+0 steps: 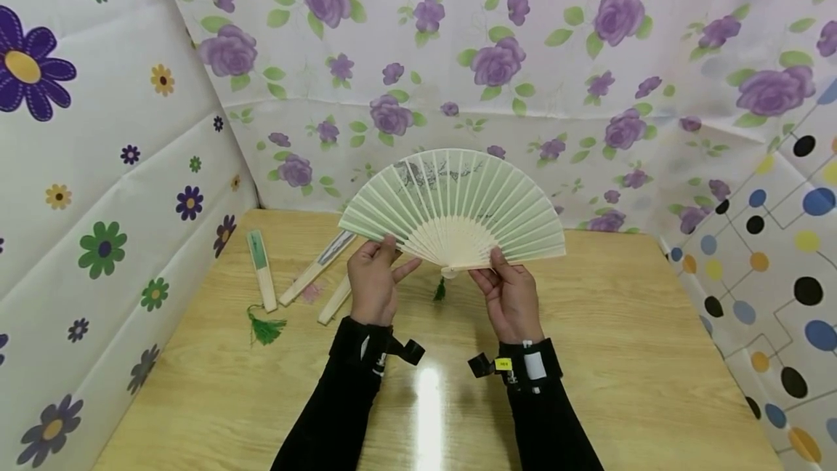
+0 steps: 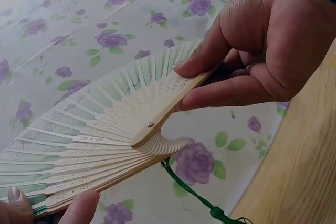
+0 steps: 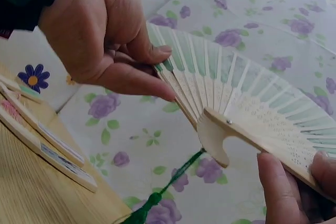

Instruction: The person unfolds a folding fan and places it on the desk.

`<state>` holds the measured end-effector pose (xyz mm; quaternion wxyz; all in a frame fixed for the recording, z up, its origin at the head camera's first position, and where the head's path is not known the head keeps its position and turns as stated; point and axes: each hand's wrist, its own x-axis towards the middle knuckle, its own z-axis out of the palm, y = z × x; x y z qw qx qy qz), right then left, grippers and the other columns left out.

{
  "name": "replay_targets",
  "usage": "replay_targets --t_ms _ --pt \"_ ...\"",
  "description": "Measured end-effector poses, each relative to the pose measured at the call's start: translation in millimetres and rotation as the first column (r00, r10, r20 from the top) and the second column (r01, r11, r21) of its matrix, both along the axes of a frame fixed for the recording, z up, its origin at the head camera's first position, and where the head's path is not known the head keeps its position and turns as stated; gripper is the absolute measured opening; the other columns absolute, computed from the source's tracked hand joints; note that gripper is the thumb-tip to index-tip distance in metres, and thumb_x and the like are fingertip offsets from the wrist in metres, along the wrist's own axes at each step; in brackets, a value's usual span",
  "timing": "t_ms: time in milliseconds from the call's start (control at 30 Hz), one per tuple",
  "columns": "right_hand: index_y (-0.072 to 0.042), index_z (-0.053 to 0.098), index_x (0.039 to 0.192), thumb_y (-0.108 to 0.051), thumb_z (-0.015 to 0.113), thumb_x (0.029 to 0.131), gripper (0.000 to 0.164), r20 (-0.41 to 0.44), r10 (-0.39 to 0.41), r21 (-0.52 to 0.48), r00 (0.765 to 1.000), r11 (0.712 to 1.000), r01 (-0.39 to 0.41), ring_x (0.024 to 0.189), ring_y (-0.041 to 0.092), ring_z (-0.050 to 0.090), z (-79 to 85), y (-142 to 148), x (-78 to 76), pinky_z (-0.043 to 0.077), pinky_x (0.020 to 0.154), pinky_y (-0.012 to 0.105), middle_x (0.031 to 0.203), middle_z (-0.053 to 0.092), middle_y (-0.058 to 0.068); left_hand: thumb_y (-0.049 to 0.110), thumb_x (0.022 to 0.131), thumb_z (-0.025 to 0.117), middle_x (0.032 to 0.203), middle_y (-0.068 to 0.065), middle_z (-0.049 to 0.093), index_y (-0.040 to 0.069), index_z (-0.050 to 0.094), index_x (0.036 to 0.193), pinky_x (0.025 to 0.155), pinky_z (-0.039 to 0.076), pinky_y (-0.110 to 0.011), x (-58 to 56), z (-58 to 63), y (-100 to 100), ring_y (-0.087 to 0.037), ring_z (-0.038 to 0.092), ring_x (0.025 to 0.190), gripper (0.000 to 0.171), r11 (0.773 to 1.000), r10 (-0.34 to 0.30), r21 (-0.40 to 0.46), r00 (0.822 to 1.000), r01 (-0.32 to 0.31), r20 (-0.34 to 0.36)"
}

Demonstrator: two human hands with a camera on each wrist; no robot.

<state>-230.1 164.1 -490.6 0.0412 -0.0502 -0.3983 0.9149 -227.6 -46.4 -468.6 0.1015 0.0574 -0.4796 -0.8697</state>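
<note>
A pale green folding fan is spread wide above the table, its pierced ribs and dark branch drawing facing the head view. My left hand pinches the left edge; in the right wrist view its thumb and fingers grip where cloth meets ribs. Thumb and fingers of my right hand hold the outer rib on the right, close to the pivot; that same hand looms large in the left wrist view. A green tassel dangles below the pivot.
Left of the hands, several folded fans lie on the wooden table: one with a green tassel, another beside something pink, and one partly behind my left hand. Patterned cloths enclose the back and sides.
</note>
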Motion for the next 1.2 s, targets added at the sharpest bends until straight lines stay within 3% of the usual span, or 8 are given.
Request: replay_targets --t_ms 100,267,633,833,933,1067,1200 --pt "-0.002 0.081 0.11 -0.017 0.055 0.121 0.032 0.039 -0.027 -0.062 0.999 0.998 0.029 0.084 0.015 0.085 -0.1 0.2 -0.4 0.071 0.092 0.025 0.108 0.082 0.009 0.009 0.122 0.055 0.109 -0.008 0.058 0.005 0.059 0.107 0.105 0.072 -0.049 -0.1 0.3 3.2 -0.023 0.064 0.111 0.016 1.0 -0.007 0.015 1.0 0.007 -0.001" --pt "-0.003 0.077 0.123 -0.02 0.053 0.121 0.03 0.08 -0.06 -0.149 0.995 0.986 0.072 0.08 0.014 0.083 -0.6 1.3 0.7 0.07 0.092 0.022 0.109 0.081 0.009 0.007 0.121 0.056 0.109 -0.008 0.058 0.004 0.059 0.104 0.104 0.072 -0.049 -1.2 1.7 8.4 -0.022 0.065 0.11 0.017 0.999 -0.018 0.037 1.0 0.018 0.007" --pt "-0.003 0.076 0.124 -0.019 0.055 0.121 0.027 0.092 -0.093 -0.158 0.991 0.982 0.107 0.082 0.015 0.083 1.2 8.4 3.2 0.07 0.094 0.022 0.108 0.079 0.009 0.01 0.121 0.058 0.109 -0.008 0.058 0.003 0.063 0.111 0.104 0.072 -0.049 -4.0 2.3 17.6 -0.022 0.066 0.11 0.013 0.999 -0.041 0.014 0.999 0.041 0.019" --pt "-0.004 0.073 0.131 -0.024 0.057 0.12 0.028 0.123 -0.132 -0.157 0.984 0.976 0.15 0.089 0.015 0.084 -5.5 20.7 9.6 0.069 0.098 0.022 0.114 0.079 0.008 0.013 0.121 0.06 0.113 -0.005 0.069 -0.002 0.07 0.124 0.097 0.074 -0.038 -5.6 -8.7 30.2 -0.02 0.076 0.108 0.019 0.996 -0.088 -0.012 0.994 0.089 0.071" --pt "-0.005 0.067 0.134 -0.026 0.056 0.12 0.027 0.169 -0.161 -0.146 0.973 0.972 0.186 0.089 0.016 0.083 -13.0 33.8 16.5 0.069 0.098 0.023 0.114 0.077 0.006 0.009 0.119 0.061 0.105 -0.005 0.073 -0.005 0.071 0.118 0.09 0.074 -0.031 -7.8 -18.6 43.1 -0.017 0.081 0.098 0.018 0.993 -0.115 -0.016 0.987 0.118 0.112" --pt "-0.007 0.063 0.134 -0.023 0.055 0.121 0.022 0.216 -0.209 -0.126 0.954 0.963 0.239 0.091 0.016 0.084 -22.9 60.5 18.9 0.071 0.096 0.025 0.111 0.077 0.005 0.008 0.119 0.061 0.097 -0.008 0.074 -0.005 0.069 0.112 0.092 0.075 -0.036 -21.1 -32.3 66.4 -0.017 0.084 0.089 0.017 0.982 -0.174 -0.05 0.975 0.182 0.14" --pt "-0.006 0.061 0.139 -0.02 0.053 0.122 0.023 0.263 -0.246 -0.114 0.933 0.952 0.283 0.099 0.015 0.084 -29.4 95.1 18.6 0.069 0.104 0.027 0.111 0.078 0.004 0.012 0.12 0.061 0.118 -0.02 0.075 -0.006 0.066 0.122 0.108 0.071 -0.05 -42.1 -40.1 94.1 -0.034 0.086 0.108 0.019 0.947 -0.283 -0.092 0.937 0.307 0.204"
